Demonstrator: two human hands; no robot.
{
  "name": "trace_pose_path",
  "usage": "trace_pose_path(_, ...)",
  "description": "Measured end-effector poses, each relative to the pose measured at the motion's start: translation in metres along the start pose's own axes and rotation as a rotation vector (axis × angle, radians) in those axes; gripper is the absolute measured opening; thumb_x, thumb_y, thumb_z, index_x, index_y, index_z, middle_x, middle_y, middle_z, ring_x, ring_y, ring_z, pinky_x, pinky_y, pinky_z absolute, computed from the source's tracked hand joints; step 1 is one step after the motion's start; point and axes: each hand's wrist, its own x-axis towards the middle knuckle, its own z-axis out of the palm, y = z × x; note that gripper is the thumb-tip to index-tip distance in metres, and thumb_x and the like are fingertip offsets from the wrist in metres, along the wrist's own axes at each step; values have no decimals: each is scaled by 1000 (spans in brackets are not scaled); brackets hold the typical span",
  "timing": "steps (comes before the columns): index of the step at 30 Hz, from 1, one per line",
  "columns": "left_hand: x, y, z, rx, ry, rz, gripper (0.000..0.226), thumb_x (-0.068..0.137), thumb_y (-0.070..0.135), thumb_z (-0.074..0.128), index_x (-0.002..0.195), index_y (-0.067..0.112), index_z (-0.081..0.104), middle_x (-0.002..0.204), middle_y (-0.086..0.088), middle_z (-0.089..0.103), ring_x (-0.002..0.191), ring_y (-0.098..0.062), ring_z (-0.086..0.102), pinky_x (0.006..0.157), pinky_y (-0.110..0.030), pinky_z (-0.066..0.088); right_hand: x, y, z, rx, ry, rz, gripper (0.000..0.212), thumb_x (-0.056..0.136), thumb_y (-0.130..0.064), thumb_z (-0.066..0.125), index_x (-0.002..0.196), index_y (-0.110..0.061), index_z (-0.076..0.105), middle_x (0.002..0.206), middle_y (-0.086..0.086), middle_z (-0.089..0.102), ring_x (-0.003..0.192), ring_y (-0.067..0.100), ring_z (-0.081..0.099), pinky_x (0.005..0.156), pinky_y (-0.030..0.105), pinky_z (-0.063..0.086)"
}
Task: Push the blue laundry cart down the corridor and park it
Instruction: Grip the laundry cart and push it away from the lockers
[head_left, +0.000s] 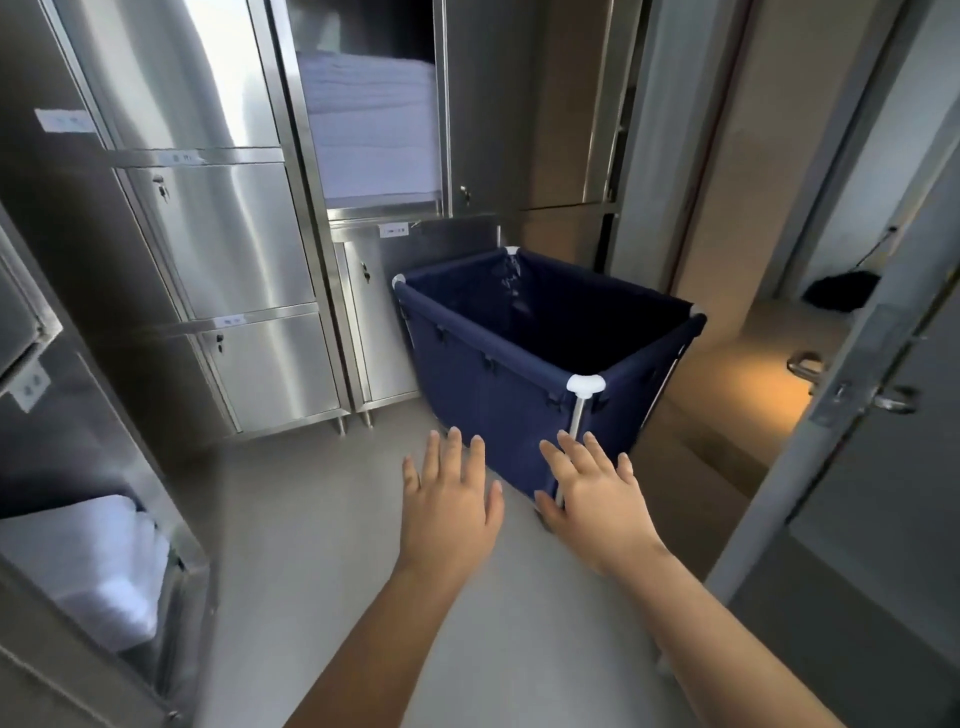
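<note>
The blue laundry cart (498, 395) stands on the grey floor ahead of me, a navy fabric bin on a white frame with white corner caps. It looks empty inside. Its near corner points toward me. My left hand (451, 499) is stretched out flat, fingers apart, in front of the cart's left side and short of its top rail. My right hand (597, 493) is also spread flat, overlapping the white corner post low down; whether it touches the post is unclear. Neither hand holds anything.
Stainless steel cabinets (223, 249) line the left wall and the back; one open bay holds folded white linen (369, 130). More white linen (93, 561) lies in an open cabinet at near left. An open grey door (878, 405) with a lever handle stands at right, beside a doorway.
</note>
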Motion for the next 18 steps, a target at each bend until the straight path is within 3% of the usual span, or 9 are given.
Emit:
trace_pose_path(9, 100, -6, 51, -50, -78, 158, 55, 96, 40, 24, 146, 17, 15, 155, -8, 16, 143, -25, 8, 112, -46, 11, 88, 28, 22, -12, 21, 152, 59, 97, -41, 34, 148, -23, 13, 158, 0, 9, 145, 22, 3, 114, 47, 9)
trace_pose_path(18, 219, 35, 117, -35, -121, 223, 55, 98, 40, 24, 146, 17, 13, 156, -8, 14, 143, -26, 6, 113, -46, 9, 190, 111, 51, -29, -21, 210, 58, 98, -38, 33, 148, -20, 11, 158, 3, 10, 145, 24, 3, 114, 49, 7)
